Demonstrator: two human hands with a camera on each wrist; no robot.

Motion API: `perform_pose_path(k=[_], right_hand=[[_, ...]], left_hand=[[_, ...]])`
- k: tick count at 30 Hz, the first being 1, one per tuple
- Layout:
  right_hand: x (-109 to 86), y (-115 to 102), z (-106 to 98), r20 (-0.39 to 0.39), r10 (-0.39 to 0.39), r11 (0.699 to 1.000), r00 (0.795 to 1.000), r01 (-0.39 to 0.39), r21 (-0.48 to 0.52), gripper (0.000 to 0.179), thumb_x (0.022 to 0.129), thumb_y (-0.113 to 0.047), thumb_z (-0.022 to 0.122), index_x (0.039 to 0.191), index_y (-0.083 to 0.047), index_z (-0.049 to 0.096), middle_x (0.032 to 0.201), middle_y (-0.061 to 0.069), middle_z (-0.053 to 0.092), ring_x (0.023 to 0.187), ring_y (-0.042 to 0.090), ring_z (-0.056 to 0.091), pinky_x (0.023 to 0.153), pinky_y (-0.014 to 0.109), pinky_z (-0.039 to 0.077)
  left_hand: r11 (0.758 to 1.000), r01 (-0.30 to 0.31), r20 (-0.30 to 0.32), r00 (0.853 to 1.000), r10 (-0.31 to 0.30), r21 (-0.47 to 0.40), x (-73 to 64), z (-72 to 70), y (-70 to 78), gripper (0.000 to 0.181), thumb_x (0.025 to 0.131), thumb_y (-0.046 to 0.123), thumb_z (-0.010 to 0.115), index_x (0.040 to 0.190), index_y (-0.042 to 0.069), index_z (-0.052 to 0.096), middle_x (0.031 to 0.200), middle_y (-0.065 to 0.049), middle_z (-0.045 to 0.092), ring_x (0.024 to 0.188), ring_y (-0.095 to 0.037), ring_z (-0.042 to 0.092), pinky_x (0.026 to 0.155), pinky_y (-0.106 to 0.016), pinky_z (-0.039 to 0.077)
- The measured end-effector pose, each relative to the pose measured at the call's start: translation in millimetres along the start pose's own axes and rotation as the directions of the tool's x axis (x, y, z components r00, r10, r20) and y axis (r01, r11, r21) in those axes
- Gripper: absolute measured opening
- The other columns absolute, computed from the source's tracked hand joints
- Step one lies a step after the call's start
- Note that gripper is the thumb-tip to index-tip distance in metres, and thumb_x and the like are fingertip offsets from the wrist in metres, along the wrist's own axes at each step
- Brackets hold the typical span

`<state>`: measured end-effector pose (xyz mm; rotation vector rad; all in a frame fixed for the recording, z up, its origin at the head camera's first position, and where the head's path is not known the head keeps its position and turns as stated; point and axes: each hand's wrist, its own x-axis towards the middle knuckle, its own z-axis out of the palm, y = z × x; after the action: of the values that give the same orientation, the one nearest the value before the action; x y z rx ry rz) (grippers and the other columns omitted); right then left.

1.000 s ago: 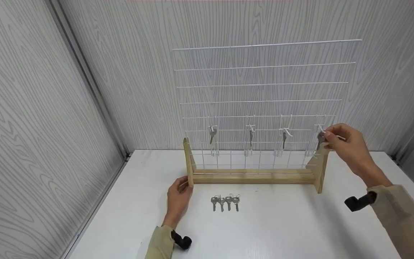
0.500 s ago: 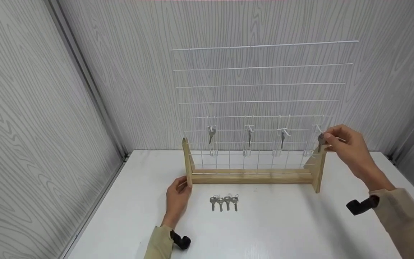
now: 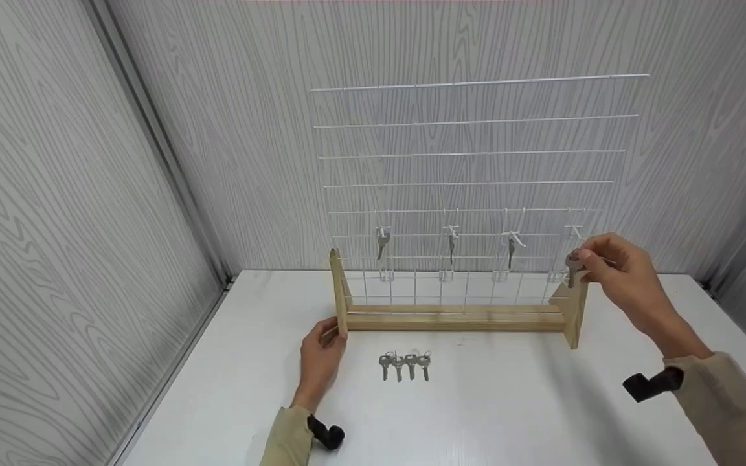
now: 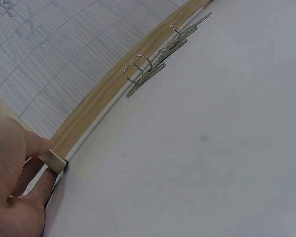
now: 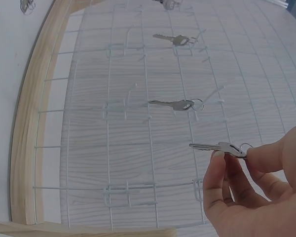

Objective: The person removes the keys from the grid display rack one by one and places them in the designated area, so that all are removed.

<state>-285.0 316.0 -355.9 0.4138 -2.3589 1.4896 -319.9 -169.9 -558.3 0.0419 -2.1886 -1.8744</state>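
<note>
Between thumb and fingertips, my right hand (image 3: 629, 281) pinches a silver key (image 3: 572, 268) with a small ring. It is just below and in front of the rightmost white hook (image 3: 577, 232) on the wire grid. In the right wrist view the held key (image 5: 219, 147) points away from the fingers, apart from the wires. Three more keys hang from the other hooks, such as the left one (image 3: 383, 246). My left hand (image 3: 321, 357) grips the bottom of the rack's left wooden end piece (image 3: 339, 291), as the left wrist view also shows.
Several ringed keys (image 3: 412, 366) lie in a row on the white table (image 3: 476, 414), in front of the rack's wooden base bar (image 3: 457, 322). A second row of white hooks (image 3: 444, 276) sits lower on the grid. Wood-grain panels (image 3: 120, 194) stand behind and at the sides.
My right hand has moved down with the key, from right at the rightmost hook to below it. The left hand and the keys on the table stay put.
</note>
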Motion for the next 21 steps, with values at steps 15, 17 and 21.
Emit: perform_pose_path(k=[15, 17, 21], right_hand=[[-1.5, -3.6, 33.6, 0.036, 0.017, 1.000, 0.999, -0.017, -0.005, 0.030, 0.112, -0.022, 0.059, 0.125, 0.004, 0.061, 0.110, -0.008, 0.071, 0.093, 0.005, 0.069, 0.081, 0.019, 0.063], [-1.4, -3.7, 38.4, 0.043, 0.027, 1.000, 0.999, -0.027, -0.003, 0.029, 0.112, -0.022, 0.059, 0.125, 0.004, 0.061, 0.110, -0.006, 0.071, 0.093, 0.005, 0.069, 0.080, 0.019, 0.064], [-0.9, -4.1, 47.6, 0.057, 0.049, 0.998, 0.997, -0.051, 0.022, 0.028, 0.112, -0.020, 0.059, 0.124, 0.005, 0.062, 0.112, -0.002, 0.071, 0.094, 0.007, 0.071, 0.080, 0.021, 0.064]], left_hand=[[1.000, -0.011, -0.002, 1.000, 0.011, -0.005, -1.2, 0.1, 1.2, 0.037, 0.105, 0.007, 0.064, 0.142, 0.003, 0.062, 0.145, -0.020, 0.063, 0.138, -0.037, 0.061, 0.115, -0.044, 0.055], [1.000, -0.012, 0.000, 1.000, 0.012, -0.011, -1.3, 0.0, 1.1, 0.038, 0.105, 0.007, 0.064, 0.143, 0.002, 0.062, 0.146, -0.021, 0.063, 0.138, -0.037, 0.061, 0.115, -0.044, 0.055], [1.000, -0.005, 0.003, 1.000, 0.005, -0.018, -1.2, 0.1, 0.5, 0.038, 0.105, 0.007, 0.064, 0.143, 0.002, 0.061, 0.146, -0.021, 0.062, 0.139, -0.037, 0.061, 0.115, -0.044, 0.055]])
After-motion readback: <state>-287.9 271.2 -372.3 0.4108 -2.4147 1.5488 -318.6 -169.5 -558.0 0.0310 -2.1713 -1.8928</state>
